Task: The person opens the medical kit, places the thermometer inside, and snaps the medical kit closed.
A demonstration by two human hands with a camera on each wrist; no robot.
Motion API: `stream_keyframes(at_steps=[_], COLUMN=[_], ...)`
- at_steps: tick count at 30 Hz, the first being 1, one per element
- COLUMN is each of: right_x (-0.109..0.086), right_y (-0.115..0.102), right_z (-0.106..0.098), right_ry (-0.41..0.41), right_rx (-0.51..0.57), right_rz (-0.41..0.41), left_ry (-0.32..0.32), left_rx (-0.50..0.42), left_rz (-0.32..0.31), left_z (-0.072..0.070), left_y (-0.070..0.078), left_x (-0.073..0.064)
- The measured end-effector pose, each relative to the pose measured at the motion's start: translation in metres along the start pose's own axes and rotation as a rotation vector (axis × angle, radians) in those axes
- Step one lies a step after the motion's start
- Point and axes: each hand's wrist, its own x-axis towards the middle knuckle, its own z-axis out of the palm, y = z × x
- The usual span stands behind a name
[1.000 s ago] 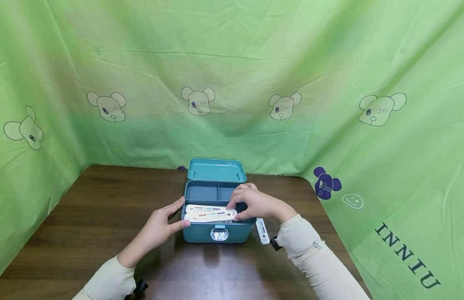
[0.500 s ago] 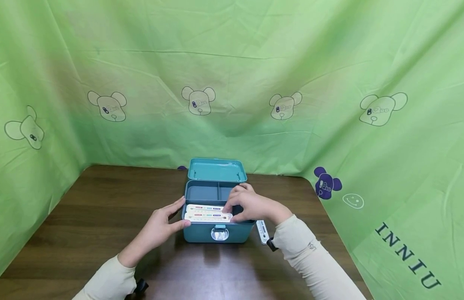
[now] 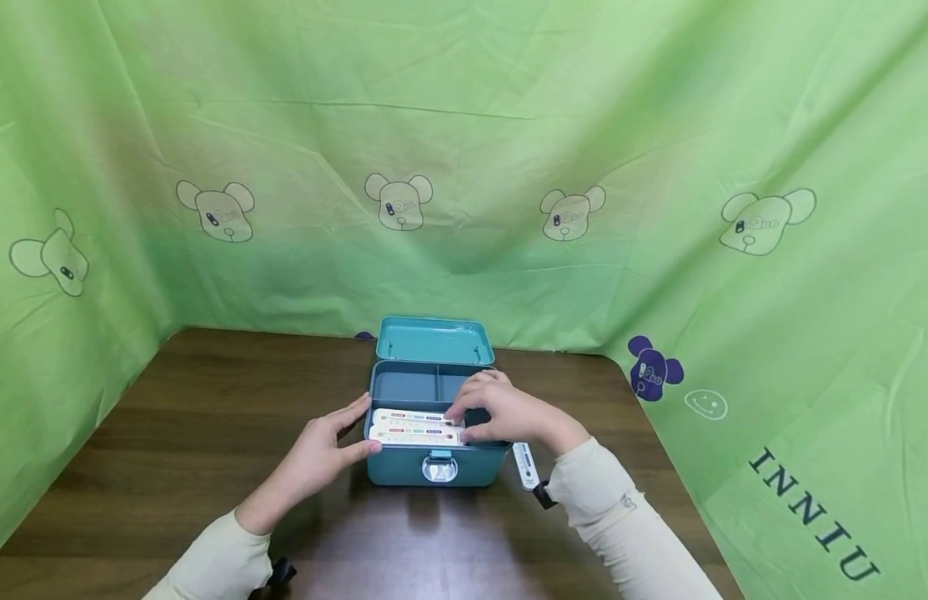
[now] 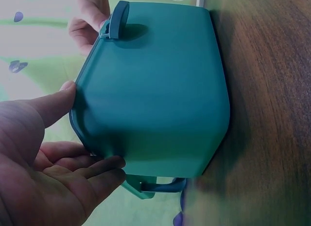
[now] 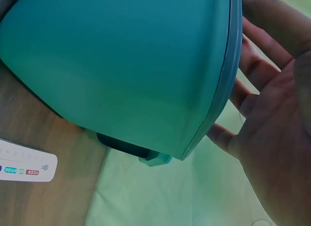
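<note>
A teal lidded box [image 3: 396,467] stands with its lid [image 3: 433,340] folded back. Side by side in its front part lie white flat strips [image 3: 414,436] with rounded ends, scale marks and coloured labels. My left hand [image 3: 321,454] holds the box's left front corner, thumb on the front rim. In the left wrist view, the fingers [image 4: 104,170] lie straight along its side. My right hand [image 3: 512,410] reaches over the right rim, thumb and forefinger at the strips' right ends. Its fingertips are hidden behind the box wall in the right wrist view.
Another white strip [image 3: 525,467] lies on the brown table [image 3: 231,400] beside the box's right side, close to my right wrist. A grey divided tray [image 3: 405,385] fills the box's rear part. Green patterned cloth [image 3: 494,275] walls the table's back and sides.
My right hand has moved slightly left and the front strip with it, from slanting over the other to lying level beside it. My left hand has stayed on the box corner.
</note>
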Motion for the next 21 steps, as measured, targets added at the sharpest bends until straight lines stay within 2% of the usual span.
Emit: stream_keyframes(at_steps=[6,15,21], right_x=[-0.014,-0.050,-0.068], right_y=[0.003,0.002,0.009], right_z=[0.004,0.008,0.018], right_ry=[0.123,0.499,0.693], right_rx=[0.021,0.028,0.021], right_rz=[0.030,0.151,0.221], left_ry=[-0.010,-0.004,0.008], left_rx=[-0.001,-0.004,0.006], left_rz=[-0.009,0.011,0.007], left_z=[0.001,0.004,0.001], left_y=[-0.001,-0.004,-0.002], left_x=[-0.002,0.000,0.000])
